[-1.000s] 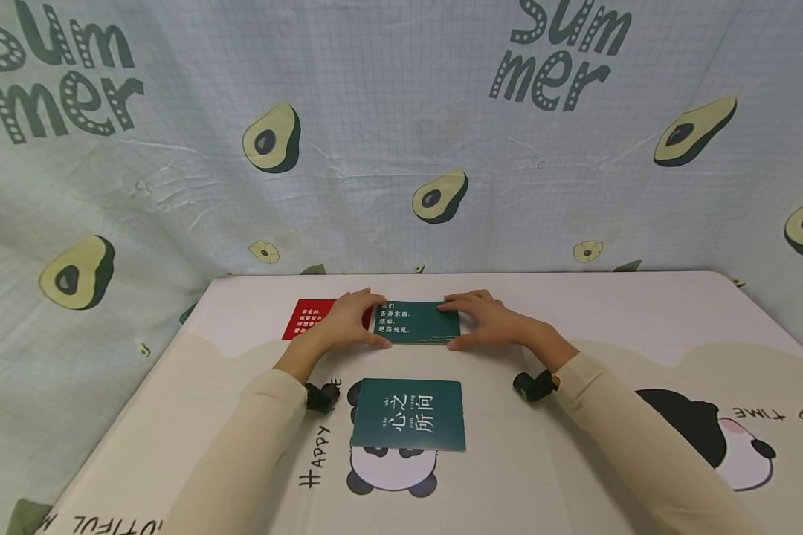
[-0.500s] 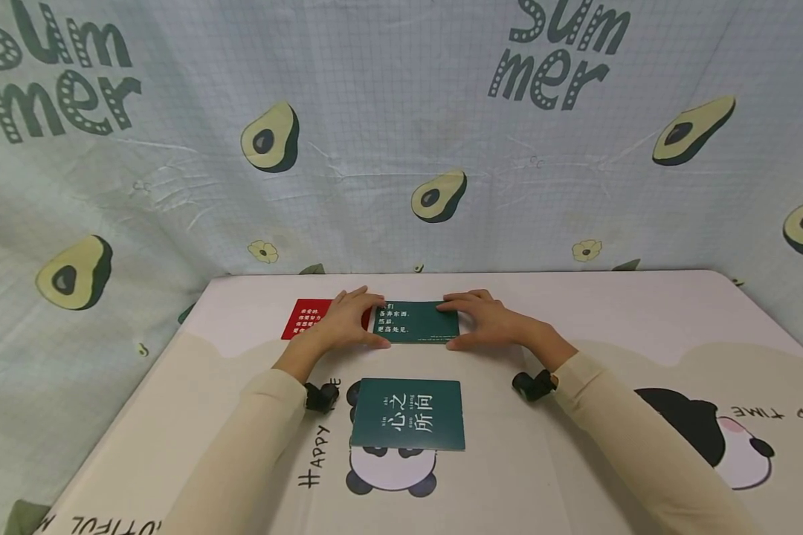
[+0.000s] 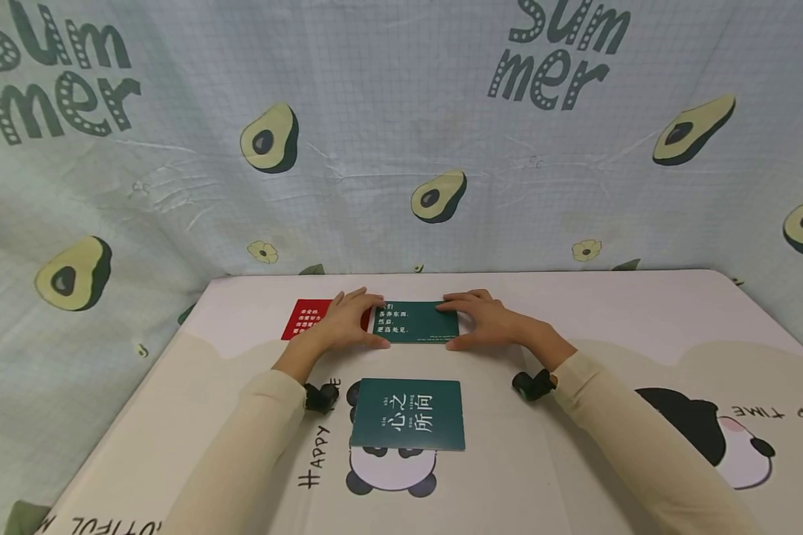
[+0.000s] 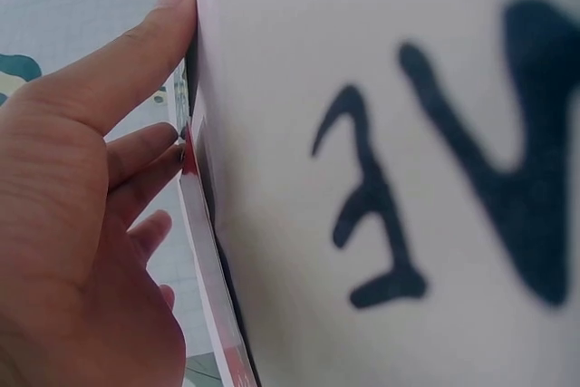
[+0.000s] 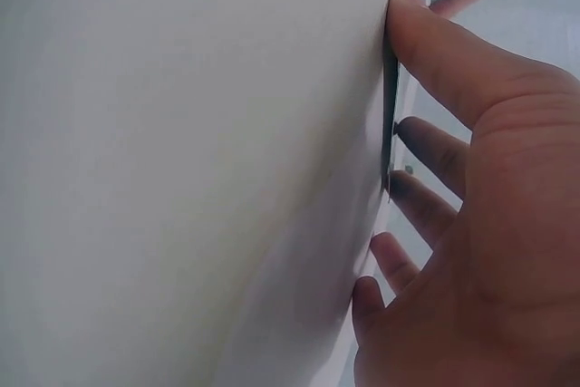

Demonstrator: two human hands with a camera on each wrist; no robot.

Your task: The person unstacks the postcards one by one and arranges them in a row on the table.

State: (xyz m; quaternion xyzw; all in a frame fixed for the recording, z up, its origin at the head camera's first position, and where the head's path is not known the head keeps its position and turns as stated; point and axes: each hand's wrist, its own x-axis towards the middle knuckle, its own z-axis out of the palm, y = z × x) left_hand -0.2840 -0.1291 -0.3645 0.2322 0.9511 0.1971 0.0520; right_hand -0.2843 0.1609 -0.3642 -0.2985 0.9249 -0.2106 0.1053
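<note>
At the back of the table lies a dark green card point(image 3: 415, 323) with lines of white writing. My left hand point(image 3: 340, 319) grips its left end, thumb at the near edge and fingers toward the far edge. My right hand point(image 3: 491, 321) holds the right end the same way. A red card point(image 3: 304, 316) with white writing lies beside it, partly hidden under my left hand. In the left wrist view the thumb point(image 4: 136, 65) presses against the thin card edge. The right wrist view shows the right thumb point(image 5: 435, 47) at the edge too, fingers spread behind.
Nearer to me, a larger dark green card point(image 3: 408, 414) with big white characters lies over a printed panda point(image 3: 393, 472). The pale tabletop point(image 3: 508, 461) carries printed words and animals. A curtain point(image 3: 348, 111) with avocados hangs right behind the table's far edge.
</note>
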